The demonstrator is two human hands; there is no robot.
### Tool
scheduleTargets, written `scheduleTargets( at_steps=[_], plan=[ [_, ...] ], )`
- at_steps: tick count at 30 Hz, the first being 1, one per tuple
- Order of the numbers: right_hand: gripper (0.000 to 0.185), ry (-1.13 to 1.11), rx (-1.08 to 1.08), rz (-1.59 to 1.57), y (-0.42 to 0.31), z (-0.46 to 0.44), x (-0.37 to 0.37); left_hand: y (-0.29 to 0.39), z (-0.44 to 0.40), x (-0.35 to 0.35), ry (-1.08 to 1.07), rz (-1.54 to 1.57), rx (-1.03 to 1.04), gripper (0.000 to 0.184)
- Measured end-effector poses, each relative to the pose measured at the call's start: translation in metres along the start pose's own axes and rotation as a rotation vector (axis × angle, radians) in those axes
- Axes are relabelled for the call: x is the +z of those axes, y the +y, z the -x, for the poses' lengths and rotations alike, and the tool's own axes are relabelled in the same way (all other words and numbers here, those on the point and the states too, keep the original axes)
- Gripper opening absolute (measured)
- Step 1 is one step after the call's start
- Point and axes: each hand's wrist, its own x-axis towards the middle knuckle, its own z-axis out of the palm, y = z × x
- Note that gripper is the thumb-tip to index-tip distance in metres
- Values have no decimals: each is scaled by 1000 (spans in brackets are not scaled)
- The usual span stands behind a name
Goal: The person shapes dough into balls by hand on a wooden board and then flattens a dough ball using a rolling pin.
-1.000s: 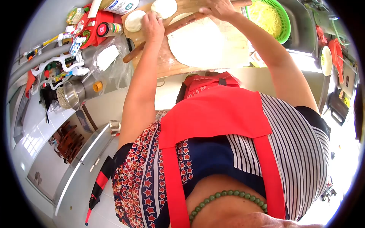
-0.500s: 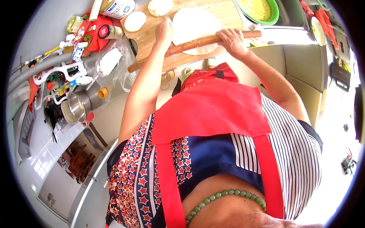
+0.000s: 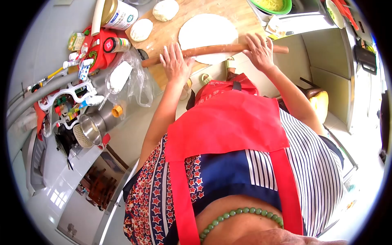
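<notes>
A long wooden rolling pin [image 3: 216, 49] lies across the near part of a round, flat sheet of dough [image 3: 208, 30] on a wooden board [image 3: 163, 32]. My left hand [image 3: 177, 64] rests over the pin left of the sheet, fingers stretched out and spread. Toward the pin's other end, my right hand [image 3: 260, 53] lies on it with fingers extended forward over the wood. Neither hand is wrapped round the pin. Two pale dough balls, one farther back [image 3: 165, 10] and one nearer the left edge [image 3: 141, 30], sit on the board.
Left of the board are a large tin [image 3: 120, 15], a spice jar [image 3: 116, 45], a red bag [image 3: 96, 55] and a clear plastic bag [image 3: 141, 79]. A green basket [image 3: 281, 6] with pale shreds stands at the back right. A metal pot [image 3: 93, 126] is at the left.
My left hand, earlier closed beyond the pin at the sheet's left edge, has come back onto the pin with fingers spread. The pin lies more level, and my right hand's fingers have straightened.
</notes>
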Motion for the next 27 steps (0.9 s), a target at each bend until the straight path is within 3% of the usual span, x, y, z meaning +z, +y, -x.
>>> scheduleTargets(
  at_steps=[1,6,7,8,10,12,14,17,24,25,27],
  plan=[
    [60,-41,16,59,8,-10,9,1,-13,3,29,-4,-2,83],
    [59,-106,135,152,36,-112,25,-4,-98,9,43,-55,-50,77],
    [59,-1,129,6,44,-129,32,-7,-111,10,96,-40,-47,77],
    [56,-117,185,-56,44,-144,28,-10,-121,10,147,-27,-45,76],
    [58,-119,140,-34,46,-146,36,-6,-120,1,223,47,-55,76],
    [56,55,63,42,38,-123,50,-1,-94,-4,277,173,-74,75],
    [58,-30,31,-35,16,-81,36,-10,-62,19,141,-2,-128,78],
    [60,-53,19,-60,15,-68,34,4,-46,6,92,-20,-136,78],
    [60,-43,-18,88,27,-174,54,0,-97,4,13,-80,-263,79],
    [60,-272,15,-198,25,-199,27,1,-104,0,24,-75,-280,79],
    [64,-177,-32,-145,28,-227,60,-5,-116,2,71,-49,-321,79]
  ],
)
